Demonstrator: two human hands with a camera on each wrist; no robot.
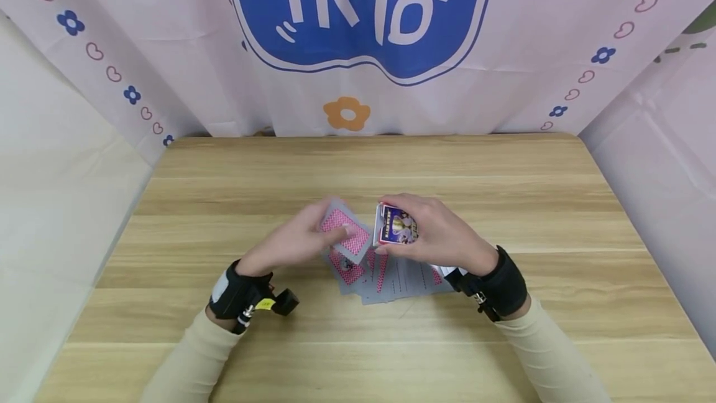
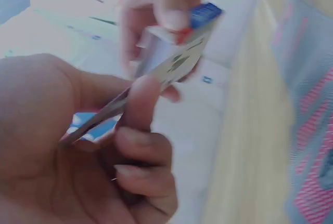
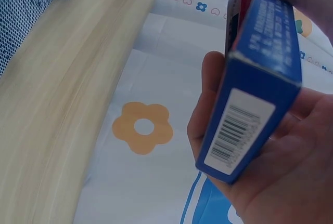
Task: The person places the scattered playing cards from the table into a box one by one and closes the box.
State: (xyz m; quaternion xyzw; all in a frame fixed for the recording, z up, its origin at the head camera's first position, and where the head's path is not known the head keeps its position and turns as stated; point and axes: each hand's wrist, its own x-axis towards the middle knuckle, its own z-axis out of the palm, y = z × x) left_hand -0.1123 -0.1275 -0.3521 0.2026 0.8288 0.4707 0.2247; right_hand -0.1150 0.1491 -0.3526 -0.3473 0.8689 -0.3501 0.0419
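Observation:
My left hand pinches a few pink-backed playing cards between thumb and fingers, just left of the card box. In the left wrist view the same cards run edge-on from my curled fingers toward the box. My right hand grips the blue card box, its open end turned to the cards. The right wrist view shows the box from its blue side, barcode near my palm. More cards lie fanned face down on the wooden table under both hands.
A pink cloth with a blue logo and flower prints hangs behind the table. White cloth walls stand at the left and right. Bare wood surrounds the card pile on all sides.

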